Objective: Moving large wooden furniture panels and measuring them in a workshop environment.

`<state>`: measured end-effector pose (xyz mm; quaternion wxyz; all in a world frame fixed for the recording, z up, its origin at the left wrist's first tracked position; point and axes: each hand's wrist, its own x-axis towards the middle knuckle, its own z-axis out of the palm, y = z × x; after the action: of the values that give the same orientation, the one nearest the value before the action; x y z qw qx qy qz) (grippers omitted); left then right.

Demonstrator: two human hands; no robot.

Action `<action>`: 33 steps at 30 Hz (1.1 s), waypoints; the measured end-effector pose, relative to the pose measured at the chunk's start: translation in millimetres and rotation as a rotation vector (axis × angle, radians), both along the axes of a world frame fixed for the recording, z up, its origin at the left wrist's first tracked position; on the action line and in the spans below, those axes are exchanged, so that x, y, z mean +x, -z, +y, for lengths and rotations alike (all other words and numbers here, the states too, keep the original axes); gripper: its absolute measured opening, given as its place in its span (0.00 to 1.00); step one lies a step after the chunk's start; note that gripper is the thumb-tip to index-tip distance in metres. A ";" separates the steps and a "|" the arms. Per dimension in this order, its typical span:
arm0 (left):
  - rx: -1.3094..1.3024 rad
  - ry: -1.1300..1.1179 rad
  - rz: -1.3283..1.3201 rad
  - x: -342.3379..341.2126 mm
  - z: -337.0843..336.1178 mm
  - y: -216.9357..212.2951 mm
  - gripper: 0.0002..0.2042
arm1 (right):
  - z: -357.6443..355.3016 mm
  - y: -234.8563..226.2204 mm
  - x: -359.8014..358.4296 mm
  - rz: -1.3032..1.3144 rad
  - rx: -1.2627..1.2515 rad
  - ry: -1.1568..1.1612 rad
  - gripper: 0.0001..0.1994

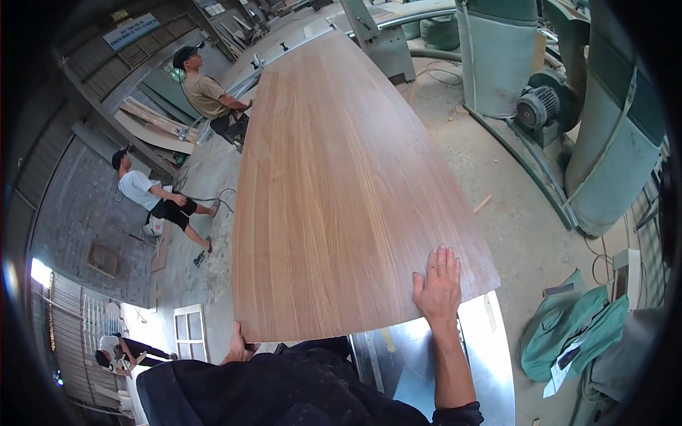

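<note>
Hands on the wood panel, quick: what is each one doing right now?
Left hand: curled around the near edge of the wood veneer panel, holding it.
Right hand: open, palm flat on top of the panel near its right corner, fingers together.

Even daylight filling the workshop, soft shadows lying faint, bright glare blowing out a doorway (39,273) at the lower left, metal surface (490,355) catching a pale sheen, fisheye bending straight edges, black vignette ringing the corners, focus holding sharp centrally.
</note>
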<state>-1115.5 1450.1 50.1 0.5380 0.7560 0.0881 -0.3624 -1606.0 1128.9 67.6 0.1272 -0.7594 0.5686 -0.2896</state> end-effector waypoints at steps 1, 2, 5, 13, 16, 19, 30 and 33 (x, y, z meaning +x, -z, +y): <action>0.042 0.062 0.017 0.6 -1.0 -5.3 0.32 | -0.5 -0.2 -0.7 0.012 0.001 0.002 0.31; 0.084 0.125 0.034 2.9 -0.6 -7.8 0.32 | -0.5 0.6 -1.2 0.018 -0.001 0.001 0.31; 0.101 0.153 0.101 23.0 4.3 0.0 0.34 | -0.8 2.9 1.5 0.048 -0.008 0.000 0.30; 0.334 0.224 -0.033 32.4 -8.9 1.3 0.44 | 0.8 5.7 9.2 0.067 0.008 0.037 0.27; 0.342 0.234 -0.056 30.9 -14.1 4.5 0.44 | -1.7 8.3 12.6 0.065 0.004 0.038 0.27; 0.338 0.240 -0.087 33.8 -17.9 14.3 0.44 | -3.8 14.2 13.4 0.069 0.004 0.044 0.28; 0.319 0.217 -0.117 60.3 -26.0 30.5 0.44 | -24.1 11.4 25.0 0.082 0.012 0.032 0.29; 0.321 0.224 -0.091 63.7 -32.2 27.8 0.44 | -29.4 9.4 27.0 0.080 0.024 0.031 0.29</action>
<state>-1051.9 1417.9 22.4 0.3701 0.8527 0.0357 -0.3669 -1579.0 1099.5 58.2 0.1090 -0.7598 0.5883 -0.2544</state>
